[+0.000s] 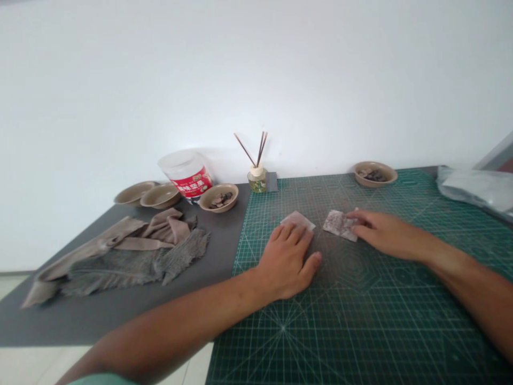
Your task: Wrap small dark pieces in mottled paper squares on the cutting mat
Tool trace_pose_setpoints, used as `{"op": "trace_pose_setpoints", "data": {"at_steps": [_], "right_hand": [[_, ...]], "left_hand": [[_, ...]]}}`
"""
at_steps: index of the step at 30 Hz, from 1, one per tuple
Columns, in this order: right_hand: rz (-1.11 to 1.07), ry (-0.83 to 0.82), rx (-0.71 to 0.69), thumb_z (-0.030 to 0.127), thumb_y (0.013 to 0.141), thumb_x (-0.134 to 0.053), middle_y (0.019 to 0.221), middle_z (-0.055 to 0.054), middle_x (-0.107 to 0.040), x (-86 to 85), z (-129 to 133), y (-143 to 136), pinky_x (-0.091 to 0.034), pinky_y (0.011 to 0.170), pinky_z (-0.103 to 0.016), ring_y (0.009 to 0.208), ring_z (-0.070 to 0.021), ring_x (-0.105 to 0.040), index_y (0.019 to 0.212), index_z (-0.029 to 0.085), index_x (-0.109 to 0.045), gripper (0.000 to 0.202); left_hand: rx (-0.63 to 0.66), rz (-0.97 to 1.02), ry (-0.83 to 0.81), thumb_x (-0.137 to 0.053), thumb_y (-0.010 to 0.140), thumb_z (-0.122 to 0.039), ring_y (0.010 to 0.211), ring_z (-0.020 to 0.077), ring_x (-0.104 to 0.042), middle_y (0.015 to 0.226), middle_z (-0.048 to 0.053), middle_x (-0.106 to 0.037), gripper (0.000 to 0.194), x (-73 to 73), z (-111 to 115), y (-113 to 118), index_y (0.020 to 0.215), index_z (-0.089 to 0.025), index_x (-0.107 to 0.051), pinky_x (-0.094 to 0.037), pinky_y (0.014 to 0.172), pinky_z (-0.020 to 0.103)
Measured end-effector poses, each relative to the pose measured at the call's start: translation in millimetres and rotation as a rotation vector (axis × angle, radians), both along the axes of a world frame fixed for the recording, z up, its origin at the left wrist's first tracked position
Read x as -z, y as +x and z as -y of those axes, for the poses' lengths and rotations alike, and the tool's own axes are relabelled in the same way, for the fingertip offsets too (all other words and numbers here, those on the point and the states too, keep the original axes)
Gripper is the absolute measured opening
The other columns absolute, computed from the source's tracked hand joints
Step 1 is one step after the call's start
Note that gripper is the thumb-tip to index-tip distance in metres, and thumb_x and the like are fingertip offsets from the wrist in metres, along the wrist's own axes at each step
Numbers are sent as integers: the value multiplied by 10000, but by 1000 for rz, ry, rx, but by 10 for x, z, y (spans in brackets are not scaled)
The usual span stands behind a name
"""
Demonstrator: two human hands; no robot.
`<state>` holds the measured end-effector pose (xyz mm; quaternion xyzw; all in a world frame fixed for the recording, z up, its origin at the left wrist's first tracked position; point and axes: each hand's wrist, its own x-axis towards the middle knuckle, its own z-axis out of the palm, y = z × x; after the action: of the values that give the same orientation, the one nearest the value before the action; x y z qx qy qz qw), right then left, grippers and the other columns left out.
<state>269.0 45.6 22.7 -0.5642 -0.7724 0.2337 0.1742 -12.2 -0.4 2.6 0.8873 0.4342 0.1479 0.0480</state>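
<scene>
My left hand lies flat on the green cutting mat, palm down with the thumb out to the side. Its fingertips rest on a small whitish pouch, covering its near edge. To the right is a second small pouch, pale with dark speckled contents showing through. My right hand has this pouch's right edge between thumb and fingers. The pouch lies on or just above the mat; I cannot tell which. A narrow gap separates the two pouches.
Bowls with dark pieces stand at the back right and left of centre. A reed diffuser, a tilted plastic tub, two more bowls and crumpled cloth are further left. A clear plastic bag lies far right.
</scene>
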Motion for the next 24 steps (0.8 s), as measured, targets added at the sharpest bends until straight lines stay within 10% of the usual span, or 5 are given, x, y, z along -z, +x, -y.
{"op": "trace_pose_setpoints", "data": {"at_steps": [6, 10, 24], "right_hand": [[57, -83, -301, 224, 932, -550, 1246, -99, -756, -85, 261, -160, -535, 974, -464, 1110, -320, -705, 1273, 239, -714, 379], [28, -210, -465, 182, 912, -563, 1253, -43, -753, -209, 419, -246, -541, 942, -406, 1075, -272, -712, 1374, 294, -649, 482], [70, -215, -251, 317, 918, -541, 1477, -27, -629, -92, 100, 205, -398, 1193, -530, 1380, -348, -559, 1420, 273, -650, 515]], "left_hand": [[23, 0, 21, -436, 1020, -538, 1547, 356, -262, 1641, 140, -372, 620, 7, 2, -17, 1534, -191, -433, -254, 1234, 588], [153, 33, -20, -558, 951, -506, 1501, 357, -330, 1555, 99, -500, 593, -27, 28, -13, 1473, -227, -513, -261, 1223, 582], [174, 24, -30, -626, 875, -437, 1238, 324, -514, 1276, 103, -653, 467, -109, 62, -19, 1266, -183, -641, -356, 1112, 516]]}}
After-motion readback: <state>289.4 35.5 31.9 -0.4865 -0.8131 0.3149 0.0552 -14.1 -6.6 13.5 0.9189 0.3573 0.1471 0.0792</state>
